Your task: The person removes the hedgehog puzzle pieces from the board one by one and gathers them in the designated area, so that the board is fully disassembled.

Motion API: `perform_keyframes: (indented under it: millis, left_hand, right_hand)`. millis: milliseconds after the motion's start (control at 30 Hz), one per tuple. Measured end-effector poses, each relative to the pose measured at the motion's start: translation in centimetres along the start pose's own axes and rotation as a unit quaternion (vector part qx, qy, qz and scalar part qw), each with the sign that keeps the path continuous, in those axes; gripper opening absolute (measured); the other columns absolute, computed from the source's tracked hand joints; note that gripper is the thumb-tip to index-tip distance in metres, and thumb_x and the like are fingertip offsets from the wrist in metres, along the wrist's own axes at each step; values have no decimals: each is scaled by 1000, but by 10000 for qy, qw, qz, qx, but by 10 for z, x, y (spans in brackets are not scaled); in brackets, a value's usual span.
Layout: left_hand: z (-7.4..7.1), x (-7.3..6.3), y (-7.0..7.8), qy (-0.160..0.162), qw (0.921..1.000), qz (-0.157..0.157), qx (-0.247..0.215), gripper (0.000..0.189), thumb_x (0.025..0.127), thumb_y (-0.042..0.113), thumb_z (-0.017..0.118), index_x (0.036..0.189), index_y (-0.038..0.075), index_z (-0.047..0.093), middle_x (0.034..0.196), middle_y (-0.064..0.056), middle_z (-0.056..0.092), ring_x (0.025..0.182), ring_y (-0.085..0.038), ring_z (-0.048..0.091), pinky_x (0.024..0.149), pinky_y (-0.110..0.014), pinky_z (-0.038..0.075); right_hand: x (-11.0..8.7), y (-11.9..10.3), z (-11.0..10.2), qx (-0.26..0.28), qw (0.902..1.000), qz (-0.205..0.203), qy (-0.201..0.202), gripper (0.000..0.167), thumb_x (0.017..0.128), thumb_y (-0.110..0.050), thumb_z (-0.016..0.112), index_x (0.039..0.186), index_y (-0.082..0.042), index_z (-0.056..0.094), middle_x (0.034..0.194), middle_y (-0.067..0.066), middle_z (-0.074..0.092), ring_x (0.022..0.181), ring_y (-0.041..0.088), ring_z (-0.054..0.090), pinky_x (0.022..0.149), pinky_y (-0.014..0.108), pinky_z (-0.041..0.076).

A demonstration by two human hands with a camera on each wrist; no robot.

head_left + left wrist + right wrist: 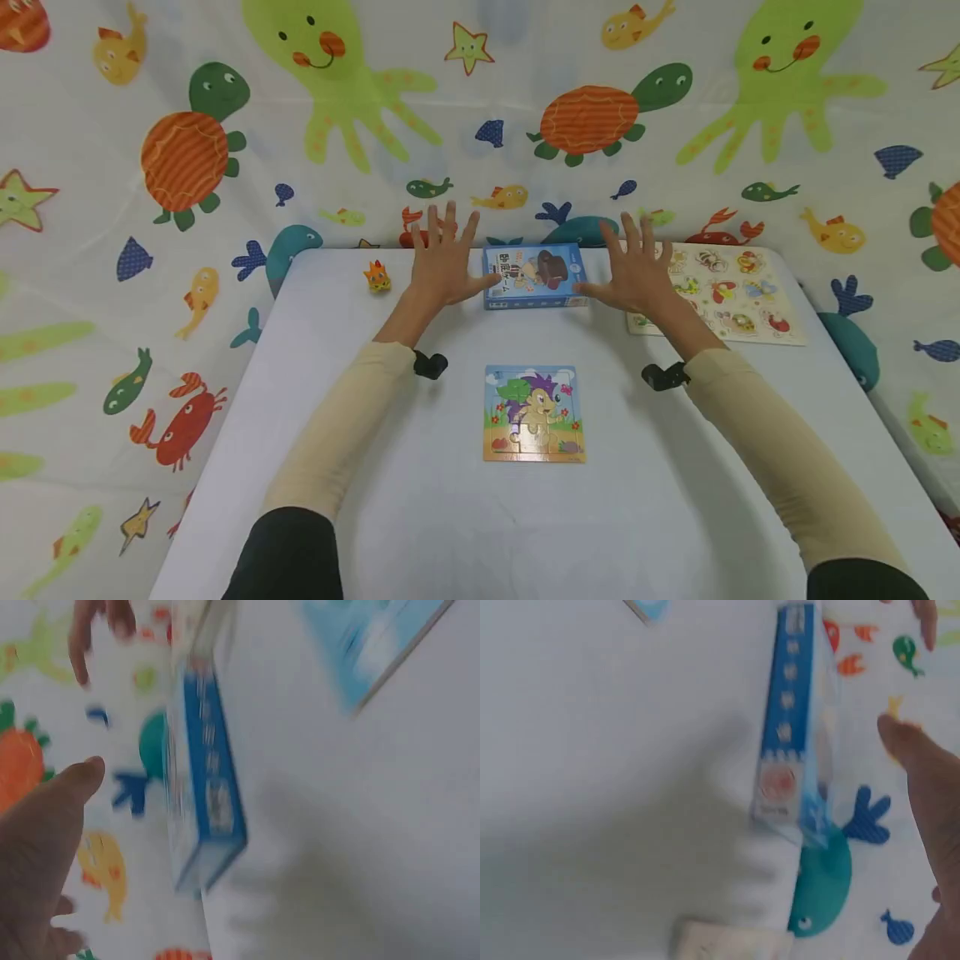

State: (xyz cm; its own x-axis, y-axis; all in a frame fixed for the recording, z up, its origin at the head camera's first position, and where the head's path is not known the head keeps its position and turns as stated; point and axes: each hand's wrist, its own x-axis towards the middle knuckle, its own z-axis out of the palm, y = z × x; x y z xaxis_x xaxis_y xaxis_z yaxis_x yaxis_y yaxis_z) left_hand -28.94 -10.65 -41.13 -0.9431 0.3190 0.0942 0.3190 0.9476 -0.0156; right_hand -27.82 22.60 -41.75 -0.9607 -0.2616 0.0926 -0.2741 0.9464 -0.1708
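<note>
In the head view a blue box (pixel 534 277) with a picture of a figure in a dark hat lies at the table's far edge. My left hand (pixel 442 271) is at its left end, fingers spread and straight, the thumb overlapping the box's edge in this view. At the right end my right hand (pixel 636 271) mirrors it. Both wrist views show a gap between each thumb and the blue box (pixel 214 772), so neither hand grips it. Nearer me lies a square jigsaw puzzle (pixel 534 414) of a purple-haired hedgehog, its pieces fitted in the frame.
A small orange-and-yellow toy (pixel 377 277) stands at the far left. On the far right, a wooden picture board (pixel 738 292) with insect shapes lies partly under my right hand and wrist. A cloth (pixel 450 100) printed with sea animals hangs behind the white table (pixel 442 517).
</note>
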Motion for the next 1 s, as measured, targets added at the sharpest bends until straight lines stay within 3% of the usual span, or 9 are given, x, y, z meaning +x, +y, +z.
perform_keyframes:
  millis: [67,133,267,367,500,667,800,1000]
  left_hand:
    - [3,-26,15,-55,9984,335,-447,99,89,75,45,160,18,9,164,-16,1,148,-39,-4,111,-63,3]
    - [12,-60,32,-137,9919,766,-1000,86,93,66,49,158,16,23,163,-14,14,148,-35,12,114,-57,12]
    - [42,-130,66,-422,9621,1720,-2075,66,97,51,57,149,14,43,156,-12,33,142,-30,31,112,-47,26]
    - [64,-160,80,-306,9545,2036,-2159,61,96,49,58,146,14,49,153,-11,36,142,-28,30,113,-44,25]
    - [79,-176,91,-178,9608,1969,-1944,61,96,51,57,145,17,49,154,-7,35,145,-25,24,115,-42,18]
    - [85,-181,113,-290,9620,2062,-1765,67,99,57,47,151,16,40,158,-9,28,147,-28,16,115,-50,15]
    - [92,-186,128,-186,9659,2082,-1529,66,101,58,39,152,17,38,159,-12,24,147,-30,15,114,-53,16]
    - [91,-191,131,-293,9710,2065,-1165,53,105,50,34,154,31,36,161,-11,18,148,-31,10,114,-54,14]
  right_hand:
    - [-15,-6,6,221,9994,-190,199,106,79,-72,64,157,-13,23,162,20,6,146,44,-1,103,75,6]
    - [-33,-12,15,519,9973,-413,299,88,84,-60,69,150,-10,38,158,21,20,144,44,11,102,73,13]
    - [-76,-24,39,1165,9901,-759,168,54,87,-37,76,129,-8,60,140,19,48,130,42,35,96,65,29]
    - [-100,-30,56,1493,9854,-819,-14,39,87,-31,78,118,-9,68,126,15,59,118,38,44,92,58,34]
    - [-121,-31,73,1717,9814,-859,-90,30,88,-27,77,113,-11,72,114,10,63,108,32,49,88,52,36]
    - [-134,-30,86,1873,9766,-1051,73,22,88,-20,77,108,-12,74,105,6,66,99,27,51,83,47,39]
    - [-138,-36,90,1976,9727,-1209,122,20,87,-17,77,106,-11,74,102,5,65,95,26,52,82,47,40]
    - [-138,-43,90,1867,9757,-1148,81,21,86,-20,78,103,-10,74,101,4,63,94,24,52,84,45,42]
